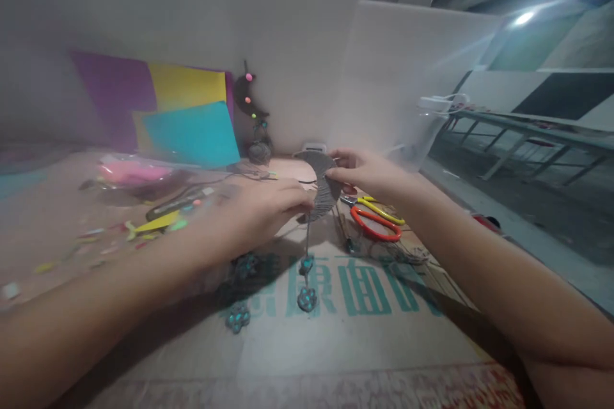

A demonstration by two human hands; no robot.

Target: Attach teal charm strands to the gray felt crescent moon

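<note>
Worktable, printed with large teal characters, patterned red-and-white strip along its near edge. Printed surface continues between the hanging beadwork and that strip; white back panel and white side panel bound the far and right sides. Beyond, at right: long grey table, lit lamp.

Centre, raised between both hands: one grey cord-wrapped crescent. Left hand: fingertips pinching its lower left edge. Right hand: thumb and fingers pinching its upper right edge. Suspended below: grey cord, bearing small and larger teal-dotted clusters; contact of the lower one with the table cannot be told.

Beneath and beside the right hand: scissors, one red and one yellow handle; coiled cord. Near the left forearm: loose teal-dotted cluster, yellow strip, pink-filled clear bag. Rear: purple sheet, yellow sheet, blue sheet, dark beaded crescent against the back panel.
</note>
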